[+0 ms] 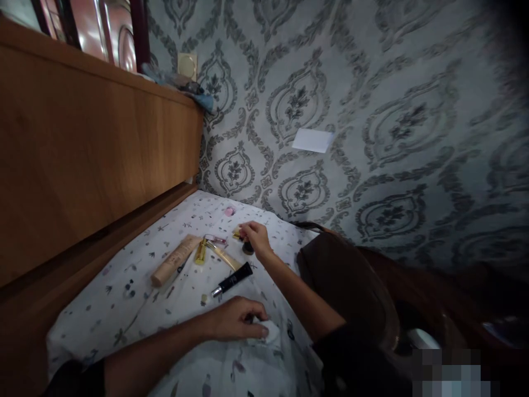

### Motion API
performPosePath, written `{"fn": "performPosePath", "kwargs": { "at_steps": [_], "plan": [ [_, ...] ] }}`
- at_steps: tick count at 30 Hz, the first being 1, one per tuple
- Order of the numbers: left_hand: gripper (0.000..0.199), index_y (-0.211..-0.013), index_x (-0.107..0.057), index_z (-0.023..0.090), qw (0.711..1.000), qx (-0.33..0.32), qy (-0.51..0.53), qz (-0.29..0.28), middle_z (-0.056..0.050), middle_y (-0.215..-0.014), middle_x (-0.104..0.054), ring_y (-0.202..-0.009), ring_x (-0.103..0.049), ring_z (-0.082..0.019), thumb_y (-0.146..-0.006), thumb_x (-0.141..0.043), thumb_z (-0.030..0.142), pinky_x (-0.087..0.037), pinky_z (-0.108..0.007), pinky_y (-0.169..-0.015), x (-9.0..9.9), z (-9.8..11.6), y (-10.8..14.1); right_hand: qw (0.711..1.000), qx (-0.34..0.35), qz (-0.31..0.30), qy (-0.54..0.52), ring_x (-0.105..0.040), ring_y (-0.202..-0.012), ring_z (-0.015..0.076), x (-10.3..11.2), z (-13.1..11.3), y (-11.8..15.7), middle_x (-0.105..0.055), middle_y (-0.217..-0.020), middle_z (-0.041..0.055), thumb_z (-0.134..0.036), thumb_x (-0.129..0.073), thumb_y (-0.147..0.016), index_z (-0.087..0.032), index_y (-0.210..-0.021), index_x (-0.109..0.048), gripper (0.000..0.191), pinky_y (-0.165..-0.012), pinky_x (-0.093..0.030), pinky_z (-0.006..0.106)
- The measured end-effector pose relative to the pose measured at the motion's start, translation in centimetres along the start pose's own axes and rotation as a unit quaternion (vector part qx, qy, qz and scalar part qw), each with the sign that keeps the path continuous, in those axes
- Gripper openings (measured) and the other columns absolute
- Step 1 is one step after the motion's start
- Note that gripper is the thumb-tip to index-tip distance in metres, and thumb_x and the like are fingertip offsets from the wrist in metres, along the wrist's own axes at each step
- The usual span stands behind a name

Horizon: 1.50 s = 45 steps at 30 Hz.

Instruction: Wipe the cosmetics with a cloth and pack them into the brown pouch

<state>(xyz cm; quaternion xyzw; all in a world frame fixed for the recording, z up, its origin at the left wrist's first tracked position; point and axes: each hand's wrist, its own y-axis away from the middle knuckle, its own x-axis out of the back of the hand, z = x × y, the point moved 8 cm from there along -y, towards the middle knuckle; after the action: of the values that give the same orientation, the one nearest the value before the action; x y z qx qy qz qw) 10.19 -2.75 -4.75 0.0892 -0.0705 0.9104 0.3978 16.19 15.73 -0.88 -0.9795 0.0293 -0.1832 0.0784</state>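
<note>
My left hand (pixel 239 320) is low in the view, fingers curled on a crumpled white tissue (pixel 269 334) above the patterned sheet. Farther forward, my right hand (pixel 257 238) has its fingertips closed at a small cosmetic item with a gold band (pixel 237 234), partly hidden by the fingers. Just under that hand lies a small dark round object (pixel 248 248). Between the hands is a black tube with a silver cap (pixel 232 279). Left of it lie a beige tube (pixel 176 260), a small gold bottle (pixel 200 252), a slim yellowish tube (pixel 224 256) and a pink tube (pixel 216 239).
A pink round item (pixel 229 211) lies toward the wall. The white patterned sheet (pixel 136 309) runs along a wooden panel (pixel 99 138) at the left. A dark brown bag (pixel 330 275) stands at the right. White paper (pixel 313 140) is on the wallpapered wall (pixel 256 99).
</note>
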Motion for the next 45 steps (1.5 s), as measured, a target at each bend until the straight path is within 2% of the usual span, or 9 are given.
{"fn": "performPosePath", "kwargs": {
  "at_steps": [3, 6, 11, 16, 21, 25, 29, 36, 45],
  "plan": [
    [0.014, -0.087, -0.068, 0.015, 1.0, 0.0, -0.009, -0.004, 0.005, -0.069, -0.052, -0.062, -0.044, -0.009, -0.078, -0.068, 0.026, -0.032, -0.019, -0.058, 0.1, 0.2, 0.0, 0.992, 0.027, -0.013, 0.124, -0.066, -0.089, 0.0222, -2.8, -1.6, -5.3, -0.072, -0.094, 0.0078, -0.026, -0.057, -0.077, -0.017, -0.089, -0.072, 0.021, -0.079, -0.05, 0.032],
    [0.014, -0.09, -0.07, 0.014, 1.0, 0.006, -0.015, -0.009, 0.004, -0.072, -0.056, -0.065, -0.048, -0.01, -0.079, -0.067, 0.023, -0.035, -0.019, -0.06, 0.2, 0.4, 0.0, 0.97, 0.046, -0.043, 0.233, -0.059, -0.114, 0.0247, -5.9, -2.0, -8.9, -0.062, -0.127, 0.0107, -0.017, -0.062, -0.079, -0.018, -0.114, -0.068, 0.035, -0.099, -0.044, 0.037],
    [0.024, -0.102, -0.073, 0.015, 0.999, 0.007, -0.023, -0.025, 0.0, -0.082, -0.065, -0.067, -0.051, -0.011, -0.082, -0.067, 0.026, -0.038, -0.019, -0.062, 0.4, 0.7, 0.0, 0.93, 0.039, -0.091, 0.354, -0.054, -0.121, 0.0278, -9.6, 0.2, -11.3, -0.051, -0.139, 0.0107, -0.03, -0.062, -0.092, -0.018, -0.128, -0.057, 0.038, -0.102, -0.044, 0.052],
    [0.022, -0.102, -0.075, 0.016, 0.998, -0.002, -0.048, -0.037, 0.0, -0.082, -0.068, -0.068, -0.053, -0.011, -0.082, -0.066, 0.022, -0.038, -0.019, -0.062, 0.3, 0.7, -0.1, 0.917, 0.035, -0.075, 0.391, -0.057, -0.118, 0.0263, -9.7, 0.9, -11.8, -0.055, -0.134, 0.0103, -0.032, -0.062, -0.093, -0.017, -0.122, -0.06, 0.033, -0.099, -0.048, 0.05],
    [0.023, -0.104, -0.074, 0.018, 0.999, -0.015, -0.04, -0.026, -0.001, -0.083, -0.069, -0.066, -0.055, -0.013, -0.083, -0.067, 0.026, -0.04, -0.021, -0.062, 0.4, 0.5, -0.1, 0.946, 0.054, -0.031, 0.317, -0.061, -0.109, 0.024, -7.1, -1.3, -11.7, -0.067, -0.113, 0.0096, -0.018, -0.063, -0.087, -0.015, -0.094, -0.07, 0.01, -0.097, -0.048, 0.041],
    [0.019, -0.099, -0.072, 0.017, 0.998, -0.014, -0.053, -0.016, 0.001, -0.08, -0.066, -0.069, -0.054, -0.013, -0.08, -0.067, 0.021, -0.039, -0.021, -0.065, 0.4, 0.6, -0.1, 0.978, 0.078, 0.006, 0.195, -0.065, -0.09, 0.0213, -3.0, -2.9, -9.3, -0.07, -0.093, 0.0062, -0.018, -0.059, -0.079, -0.016, -0.088, -0.069, 0.014, -0.084, -0.051, 0.034],
    [0.012, -0.09, -0.068, 0.017, 0.998, -0.012, -0.055, -0.017, 0.004, -0.071, -0.056, -0.064, -0.048, -0.011, -0.081, -0.066, 0.024, -0.035, -0.021, -0.062, 0.4, 0.7, -0.1, 0.992, 0.109, 0.004, 0.067, -0.064, -0.076, 0.0175, 0.2, -2.7, -3.1, -0.069, -0.091, 0.005, -0.036, -0.058, -0.081, -0.018, -0.094, -0.064, 0.023, -0.072, -0.052, 0.031],
    [0.014, -0.084, -0.064, 0.016, 1.0, 0.004, -0.026, -0.013, 0.005, -0.066, -0.048, -0.062, -0.042, -0.011, -0.079, -0.061, 0.029, -0.03, -0.021, -0.057, 0.1, 0.3, 0.0, 0.987, 0.15, -0.053, 0.007, -0.063, -0.086, 0.0196, -0.1, -0.7, 6.8, -0.066, -0.089, 0.0039, -0.029, -0.064, -0.074, -0.021, -0.074, -0.065, 0.008, -0.072, -0.051, 0.029],
    [0.017, -0.083, -0.058, 0.018, 0.999, 0.027, -0.032, -0.025, 0.007, -0.061, -0.036, -0.058, -0.034, -0.011, -0.082, -0.058, 0.035, -0.027, -0.023, -0.056, 0.1, 0.7, 0.2, 0.985, 0.157, -0.048, 0.053, -0.063, -0.082, 0.0187, 1.4, 0.8, 9.5, -0.07, -0.087, 0.0032, -0.022, -0.057, -0.082, -0.022, -0.086, -0.07, 0.014, -0.077, -0.049, 0.032]
  ]
}}
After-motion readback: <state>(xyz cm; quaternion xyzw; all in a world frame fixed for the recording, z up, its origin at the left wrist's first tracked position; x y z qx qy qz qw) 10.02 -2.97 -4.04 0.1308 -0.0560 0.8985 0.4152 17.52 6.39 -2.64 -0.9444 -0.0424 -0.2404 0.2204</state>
